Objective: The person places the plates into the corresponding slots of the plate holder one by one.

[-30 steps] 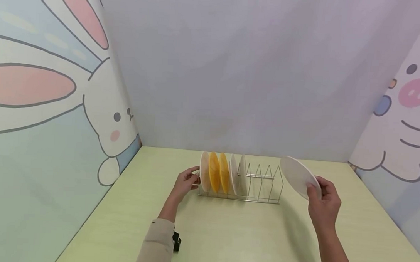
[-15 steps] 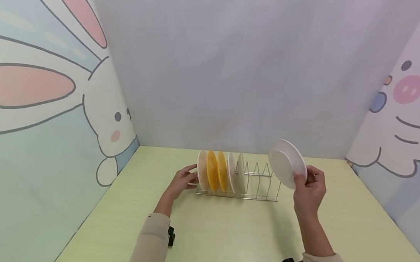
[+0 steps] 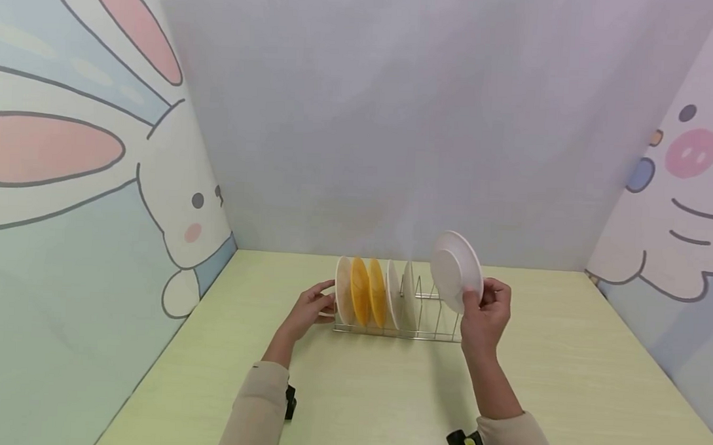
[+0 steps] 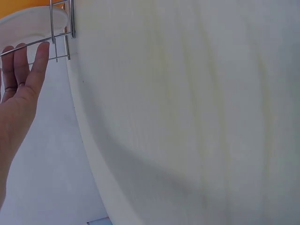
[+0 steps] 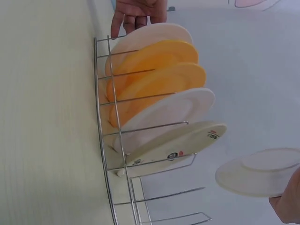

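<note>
A wire dish rack (image 3: pixel 428 337) stands on the table, with plates upright in its left slots. From the left these are a white plate (image 3: pixel 345 291), two orange plates (image 3: pixel 360 292), a white plate (image 3: pixel 393 294) and a cream plate with small printed marks (image 5: pixel 178 149). My left hand (image 3: pixel 309 310) touches the rack's left end, its fingers (image 4: pixel 36 70) fairly straight against the wire. With thumb and fingers, my right hand (image 3: pixel 484 318) pinches another white plate (image 3: pixel 454 268) by its edge. That plate is tilted above the rack's right slots, its underside towards the head camera.
The pale yellow-green table (image 3: pixel 374 393) surrounds the rack. Behind it rises a grey backdrop (image 3: pixel 395 132). Side panels with a cartoon rabbit (image 3: pixel 180 197) and another cartoon animal (image 3: pixel 675 207) bound the table left and right.
My right hand has carried the white plate leftward and slightly up, from beside the rack to above its right slots. The plate has turned more upright. My left hand stays at the rack's end.
</note>
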The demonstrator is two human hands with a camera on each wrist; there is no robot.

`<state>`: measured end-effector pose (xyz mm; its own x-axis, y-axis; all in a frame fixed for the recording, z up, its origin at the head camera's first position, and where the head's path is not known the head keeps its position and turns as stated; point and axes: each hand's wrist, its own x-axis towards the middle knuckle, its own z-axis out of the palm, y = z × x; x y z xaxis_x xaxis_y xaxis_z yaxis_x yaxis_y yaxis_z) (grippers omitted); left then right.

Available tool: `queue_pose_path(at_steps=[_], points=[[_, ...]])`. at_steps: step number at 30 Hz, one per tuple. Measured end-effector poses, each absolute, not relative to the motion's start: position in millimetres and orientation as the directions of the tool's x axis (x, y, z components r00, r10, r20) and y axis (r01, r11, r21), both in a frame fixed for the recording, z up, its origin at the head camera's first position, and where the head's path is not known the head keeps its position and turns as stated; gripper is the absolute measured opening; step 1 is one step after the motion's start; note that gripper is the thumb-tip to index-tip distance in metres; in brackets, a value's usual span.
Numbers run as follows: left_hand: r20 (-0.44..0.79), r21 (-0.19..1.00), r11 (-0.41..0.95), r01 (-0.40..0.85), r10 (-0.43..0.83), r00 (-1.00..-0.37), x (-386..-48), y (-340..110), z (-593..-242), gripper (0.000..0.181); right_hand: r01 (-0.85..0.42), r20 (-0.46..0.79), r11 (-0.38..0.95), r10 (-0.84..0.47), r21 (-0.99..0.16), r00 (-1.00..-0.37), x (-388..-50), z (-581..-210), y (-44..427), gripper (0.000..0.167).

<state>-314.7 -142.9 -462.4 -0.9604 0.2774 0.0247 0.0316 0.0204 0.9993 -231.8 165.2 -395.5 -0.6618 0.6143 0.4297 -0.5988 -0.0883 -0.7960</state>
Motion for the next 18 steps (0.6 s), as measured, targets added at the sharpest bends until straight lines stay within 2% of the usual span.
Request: queue_pose_path(at_steps=[4, 7, 18], points=[[0.019, 0.999, 0.018, 0.026, 0.316, -0.949, -309.7, -141.9, -452.0, 0.046, -0.608, 0.460, -0.055, 0.600, -0.792, -0.654, -239.2, -401.6, 155.6, 0.021], [0.016, 0.999, 0.027, 0.027, 0.334, -0.943, -303.9, -140.3, -443.2, 0.046, -0.591, 0.463, -0.040, 0.580, -0.806, -0.671, -243.0, -408.5, 148.6, 0.020], [0.015, 0.999, 0.031, 0.027, 0.348, -0.937, -299.5, -139.7, -436.5, 0.046, -0.430, 0.361, 0.015, 0.571, -0.903, -0.737, -252.9, -437.9, 136.2, 0.015]])
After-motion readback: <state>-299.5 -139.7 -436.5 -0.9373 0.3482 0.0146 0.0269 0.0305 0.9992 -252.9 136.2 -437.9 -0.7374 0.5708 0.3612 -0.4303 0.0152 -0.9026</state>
